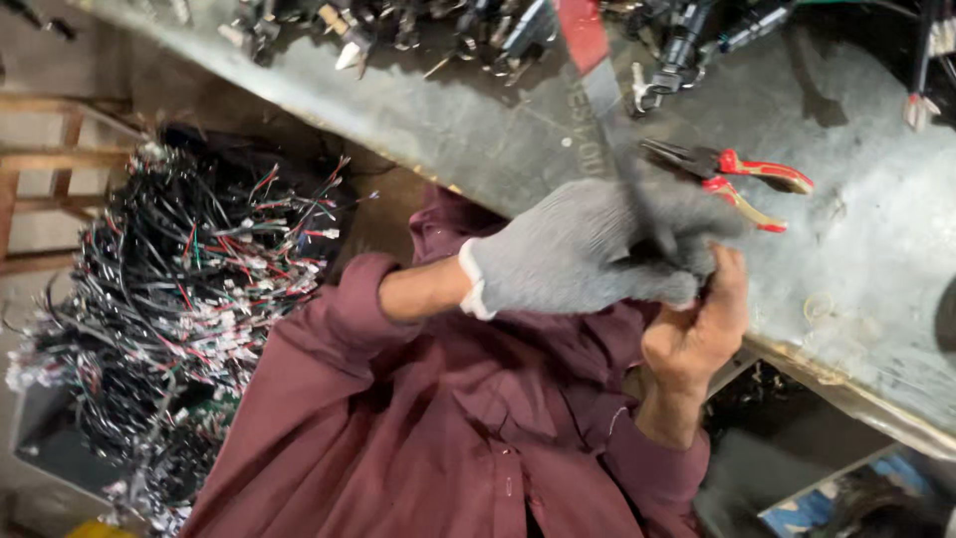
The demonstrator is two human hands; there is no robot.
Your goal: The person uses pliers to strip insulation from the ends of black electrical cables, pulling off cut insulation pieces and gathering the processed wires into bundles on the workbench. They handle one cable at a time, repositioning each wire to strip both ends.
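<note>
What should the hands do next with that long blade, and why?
Probably steady the blade before any stroke: the gloved left hand grips it, it looks blurred, and the bare right hand is closed just under it. The red-handled pliers lie unused on the table.

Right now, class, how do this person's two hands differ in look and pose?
The left hand wears a grey knit glove, while the right hand is bare. The left hand lies on top and grips a long flat blade. The right hand sits beneath it, and whatever it holds is hidden. Both come out of maroon sleeves and meet at the edge of the metal table.
</note>
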